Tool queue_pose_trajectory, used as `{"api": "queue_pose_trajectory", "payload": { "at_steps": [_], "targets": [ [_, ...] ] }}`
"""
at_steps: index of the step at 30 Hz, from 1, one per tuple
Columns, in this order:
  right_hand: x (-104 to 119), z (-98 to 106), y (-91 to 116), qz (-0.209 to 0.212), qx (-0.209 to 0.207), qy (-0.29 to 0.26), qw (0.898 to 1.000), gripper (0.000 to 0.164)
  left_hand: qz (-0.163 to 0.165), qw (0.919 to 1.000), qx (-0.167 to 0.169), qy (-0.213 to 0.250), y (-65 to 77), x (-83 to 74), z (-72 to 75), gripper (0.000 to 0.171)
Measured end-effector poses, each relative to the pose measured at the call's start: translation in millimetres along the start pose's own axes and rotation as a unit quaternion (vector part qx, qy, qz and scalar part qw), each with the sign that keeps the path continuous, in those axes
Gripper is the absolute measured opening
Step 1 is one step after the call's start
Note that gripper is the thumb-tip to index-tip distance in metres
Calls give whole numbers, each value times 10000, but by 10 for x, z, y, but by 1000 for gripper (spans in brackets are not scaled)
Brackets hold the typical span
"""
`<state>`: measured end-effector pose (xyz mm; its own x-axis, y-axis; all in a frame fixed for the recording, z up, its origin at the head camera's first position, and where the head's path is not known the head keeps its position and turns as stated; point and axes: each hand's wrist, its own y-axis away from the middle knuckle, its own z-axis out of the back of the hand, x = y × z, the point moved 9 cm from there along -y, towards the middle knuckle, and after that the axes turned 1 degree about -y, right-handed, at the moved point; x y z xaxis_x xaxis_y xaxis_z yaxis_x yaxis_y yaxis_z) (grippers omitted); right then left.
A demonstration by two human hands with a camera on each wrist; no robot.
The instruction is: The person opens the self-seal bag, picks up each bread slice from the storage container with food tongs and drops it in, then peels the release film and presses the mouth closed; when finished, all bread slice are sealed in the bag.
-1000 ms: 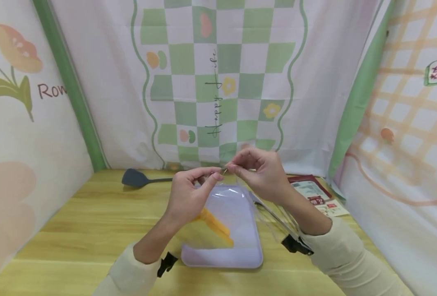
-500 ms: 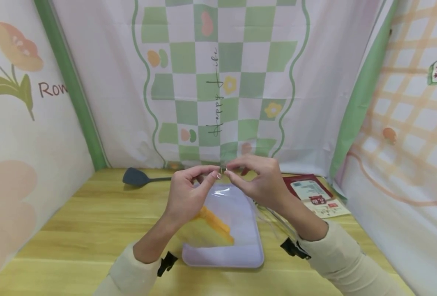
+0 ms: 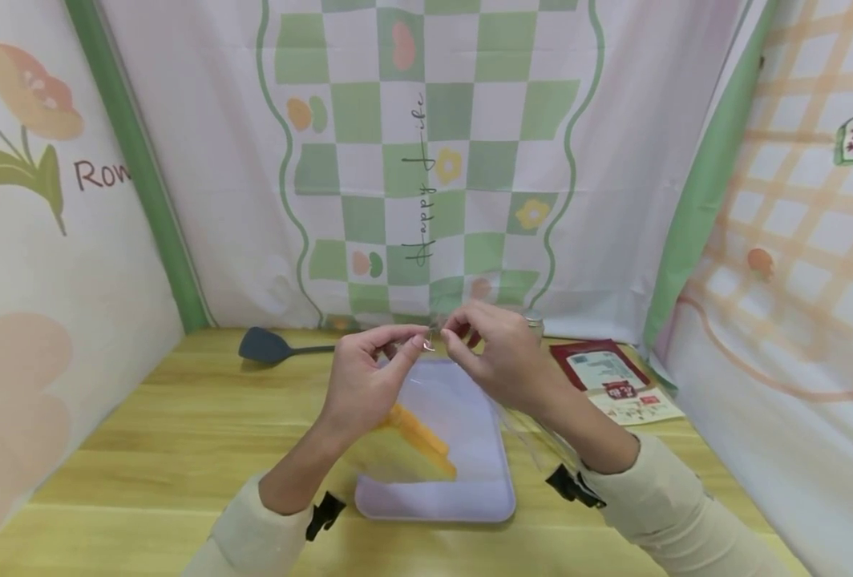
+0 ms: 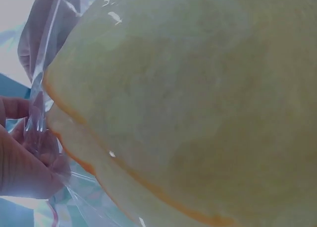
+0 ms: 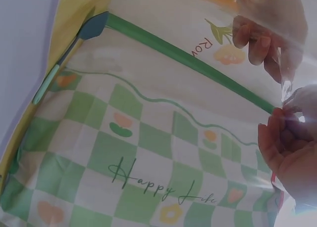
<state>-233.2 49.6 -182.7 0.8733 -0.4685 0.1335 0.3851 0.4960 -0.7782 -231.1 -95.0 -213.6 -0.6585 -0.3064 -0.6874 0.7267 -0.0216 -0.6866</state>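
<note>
My left hand [image 3: 369, 369] pinches the gathered neck of a clear plastic bag [image 4: 42, 113]. Inside the bag hang thick bread slices [image 3: 419, 441] with orange-brown crusts, filling most of the left wrist view. A thin, light strip like a twist tie [image 3: 430, 344] shows at the left fingertips. My right hand [image 3: 502, 353] is just to the right, its thumb and forefinger pinched at the strip's far end; what lies between these fingertips is too small to see clearly. In the right wrist view, the right fingers [image 5: 277, 138] are curled close to the bag's neck.
Beneath the bag lies a pale purple tray [image 3: 462, 501]. A dark grey spatula [image 3: 264, 346] rests at the back left. A red and cream packet [image 3: 614, 377] lies at the right, and a lidded jar [image 3: 535, 322] stands partly hidden behind the right hand.
My right hand has shifted slightly down, and its fingers have drawn in more near the strip. The jar's lid has come into view behind it. My left hand has barely moved.
</note>
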Motion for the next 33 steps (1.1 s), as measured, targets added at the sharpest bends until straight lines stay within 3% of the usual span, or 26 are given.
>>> {"api": "queue_pose_trajectory", "payload": {
  "at_steps": [5,14,18,23,27,29,30,31,33],
  "targets": [
    [-40,-29,22,-279,-3,-26,9996,6,54,9998,-179,18,2,10,37,12],
    [-34,-40,6,-263,-1130,170,9931,4,-93,9981,-589,-162,25,12,115,12],
    [-268,140,8,-754,-1735,125,9819,9,-242,9944,-1031,-60,51,48,273,10],
    [-680,293,116,-1884,-1907,-841,9597,19,-231,9893,-1372,448,20,119,460,13],
    [-933,350,229,-2603,-2213,-1993,9185,22,-256,9865,-1493,620,23,173,541,13],
    [-1063,396,287,-2894,-2443,-2794,8823,19,-247,9861,-1519,620,31,192,565,13],
    [-1132,418,321,-3037,-2558,-3264,8577,17,-246,9860,-1526,628,32,202,575,13],
    [-1207,433,359,-3171,-2678,-3807,8263,16,-261,9858,-1533,640,32,205,585,13],
    [-1349,461,443,-3385,-2873,-4805,7563,19,-295,9852,-1535,708,24,212,601,13]
  ]
}}
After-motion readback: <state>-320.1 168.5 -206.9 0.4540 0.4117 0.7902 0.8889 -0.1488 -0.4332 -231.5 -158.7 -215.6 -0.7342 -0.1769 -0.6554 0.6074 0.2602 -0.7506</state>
